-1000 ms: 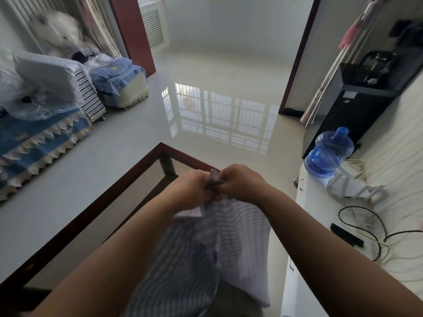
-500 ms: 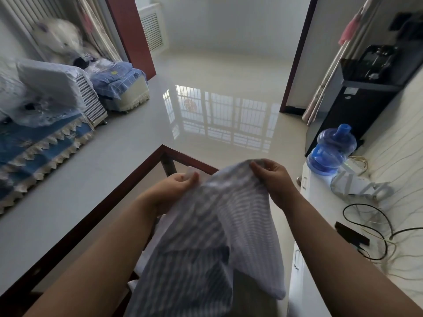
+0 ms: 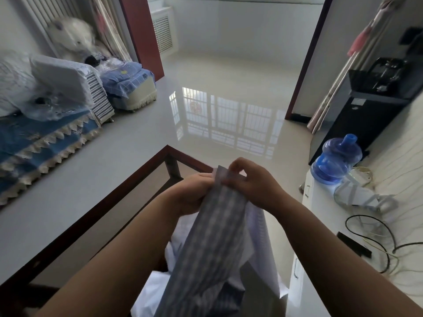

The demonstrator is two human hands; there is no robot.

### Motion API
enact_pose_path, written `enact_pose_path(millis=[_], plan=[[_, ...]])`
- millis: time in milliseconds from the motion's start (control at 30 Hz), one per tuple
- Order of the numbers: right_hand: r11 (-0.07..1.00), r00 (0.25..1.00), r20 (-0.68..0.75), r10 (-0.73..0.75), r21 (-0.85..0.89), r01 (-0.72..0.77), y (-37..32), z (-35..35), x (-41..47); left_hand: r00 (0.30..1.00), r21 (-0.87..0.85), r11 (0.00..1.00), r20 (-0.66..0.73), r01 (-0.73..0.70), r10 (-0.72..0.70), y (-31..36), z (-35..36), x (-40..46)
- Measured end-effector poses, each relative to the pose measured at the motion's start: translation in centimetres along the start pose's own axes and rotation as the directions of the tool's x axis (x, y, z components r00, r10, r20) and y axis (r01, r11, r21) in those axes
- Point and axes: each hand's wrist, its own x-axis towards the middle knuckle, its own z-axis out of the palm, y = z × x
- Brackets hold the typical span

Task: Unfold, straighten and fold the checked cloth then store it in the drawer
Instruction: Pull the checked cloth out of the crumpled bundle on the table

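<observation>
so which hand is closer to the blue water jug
Right. The right hand pinches the checked cloth's top edge on the side facing the blue water jug; the left hand grips the cloth on the far side, farther from the jug.

Both arms outstretched, left hand [image 3: 191, 193] and right hand [image 3: 254, 185] together, fingers pinched

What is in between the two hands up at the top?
In the head view, the top edge of the blue-and-white checked cloth lies bunched between the left hand and the right hand; both pinch it, nothing else between.
</observation>
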Motion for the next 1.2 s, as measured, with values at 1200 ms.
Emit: enact_pose_path(millis=[1200], plan=[[0.990,0.948,-0.313,0.058,0.137,-0.015,0.1,-3.4,0.9,0.972,0.606,0.795,-0.187,-0.001,0.144,-7.5,-2.5,0.0]])
